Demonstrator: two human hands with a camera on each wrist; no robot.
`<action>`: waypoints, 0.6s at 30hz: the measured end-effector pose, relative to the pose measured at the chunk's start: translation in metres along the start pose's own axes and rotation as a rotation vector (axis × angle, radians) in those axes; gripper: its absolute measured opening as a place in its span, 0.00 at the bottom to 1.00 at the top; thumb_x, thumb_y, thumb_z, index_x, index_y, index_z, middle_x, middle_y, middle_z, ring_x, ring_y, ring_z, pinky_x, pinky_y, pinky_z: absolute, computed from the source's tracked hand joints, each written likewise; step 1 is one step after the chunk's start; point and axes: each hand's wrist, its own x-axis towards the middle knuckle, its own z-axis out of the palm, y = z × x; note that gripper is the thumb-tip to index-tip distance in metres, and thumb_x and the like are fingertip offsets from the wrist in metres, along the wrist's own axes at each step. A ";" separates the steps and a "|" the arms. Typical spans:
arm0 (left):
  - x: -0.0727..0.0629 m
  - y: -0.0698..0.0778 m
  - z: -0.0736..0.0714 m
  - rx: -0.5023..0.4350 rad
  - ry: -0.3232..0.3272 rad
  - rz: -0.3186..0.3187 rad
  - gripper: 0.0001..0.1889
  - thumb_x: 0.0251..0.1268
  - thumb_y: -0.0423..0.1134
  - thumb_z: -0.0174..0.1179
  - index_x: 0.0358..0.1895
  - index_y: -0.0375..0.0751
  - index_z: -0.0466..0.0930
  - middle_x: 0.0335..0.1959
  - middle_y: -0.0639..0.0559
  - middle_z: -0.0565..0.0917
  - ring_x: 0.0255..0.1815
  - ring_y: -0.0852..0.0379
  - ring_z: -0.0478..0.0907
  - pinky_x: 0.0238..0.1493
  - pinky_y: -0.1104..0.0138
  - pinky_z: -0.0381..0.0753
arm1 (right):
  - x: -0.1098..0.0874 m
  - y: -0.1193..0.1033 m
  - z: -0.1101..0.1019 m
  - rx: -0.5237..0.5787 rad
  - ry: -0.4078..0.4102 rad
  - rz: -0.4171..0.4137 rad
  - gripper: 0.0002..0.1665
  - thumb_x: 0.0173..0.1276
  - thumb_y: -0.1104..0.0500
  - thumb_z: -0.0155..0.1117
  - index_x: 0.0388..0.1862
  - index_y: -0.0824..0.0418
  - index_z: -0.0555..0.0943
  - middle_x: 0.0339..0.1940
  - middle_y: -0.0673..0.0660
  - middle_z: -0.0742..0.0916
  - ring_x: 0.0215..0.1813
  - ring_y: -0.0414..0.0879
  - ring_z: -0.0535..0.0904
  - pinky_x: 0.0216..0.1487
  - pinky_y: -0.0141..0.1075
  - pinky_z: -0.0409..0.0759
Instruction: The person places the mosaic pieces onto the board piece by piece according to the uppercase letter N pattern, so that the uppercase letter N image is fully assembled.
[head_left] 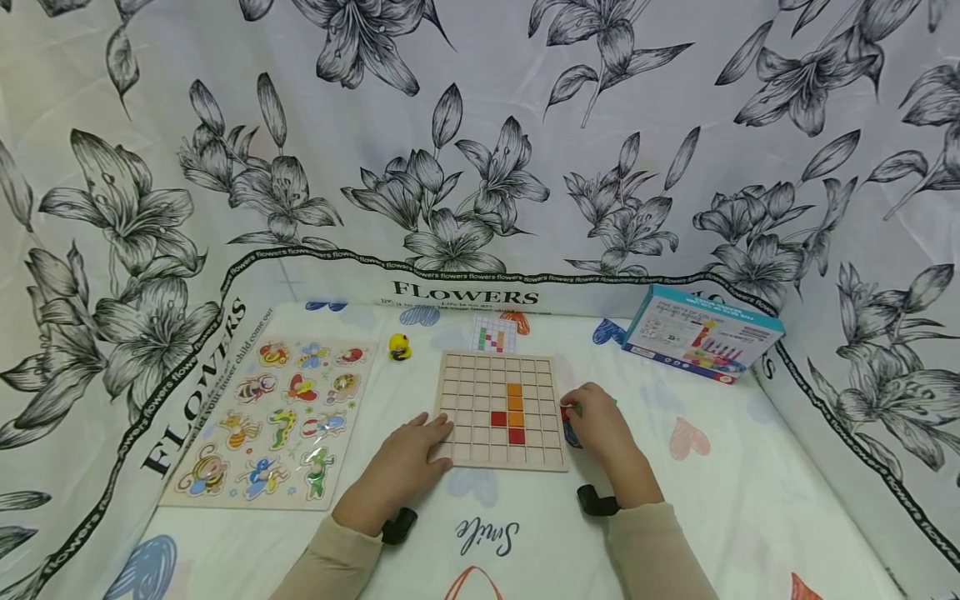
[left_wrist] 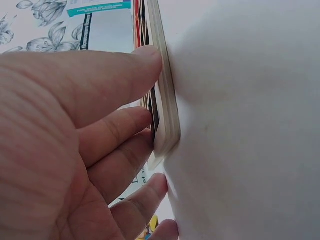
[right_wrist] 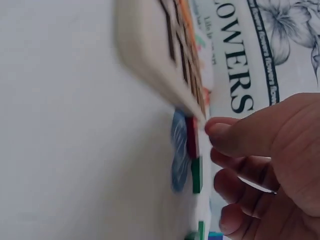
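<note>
A wooden grid board (head_left: pixel 468 450) lies flat in the head view. On it, orange tiles (head_left: pixel 514 403) form a short column, with one red tile (head_left: pixel 516 436) below and another at the left. My left hand (head_left: pixel 401 468) rests at the board's left edge, its thumb against the board near the front corner and its fingers extended. My right hand (head_left: pixel 603 429) is just beyond the right edge, fingers bent, above loose tiles. In the right wrist view, a red tile (right_wrist: pixel 192 140) and a green tile (right_wrist: pixel 197 175) lie close to the fingertips. No tile shows between thumb and forefinger.
An insect puzzle board (head_left: pixel 292 425) lies at left. Behind the grid board are a yellow toy duck (head_left: pixel 400 347) and a pattern card (head_left: pixel 493 334). A toy box (head_left: pixel 701 333) stands at back right, before the flowered cloth (head_left: pixel 457 192).
</note>
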 end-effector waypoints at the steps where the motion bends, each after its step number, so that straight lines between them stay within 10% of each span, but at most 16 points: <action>1: 0.000 0.000 0.000 0.000 0.000 0.000 0.31 0.70 0.41 0.75 0.75 0.41 0.81 0.80 0.50 0.77 0.86 0.35 0.65 0.82 0.35 0.67 | -0.001 0.004 0.000 -0.016 -0.012 0.000 0.12 0.79 0.64 0.68 0.57 0.60 0.91 0.57 0.60 0.87 0.58 0.56 0.85 0.64 0.55 0.87; 18: 0.000 0.001 0.000 -0.002 0.001 0.009 0.31 0.70 0.40 0.75 0.75 0.40 0.81 0.80 0.48 0.77 0.85 0.35 0.66 0.82 0.35 0.66 | -0.005 0.013 0.002 0.003 -0.007 -0.019 0.12 0.76 0.66 0.70 0.55 0.60 0.90 0.62 0.59 0.88 0.68 0.59 0.84 0.73 0.59 0.82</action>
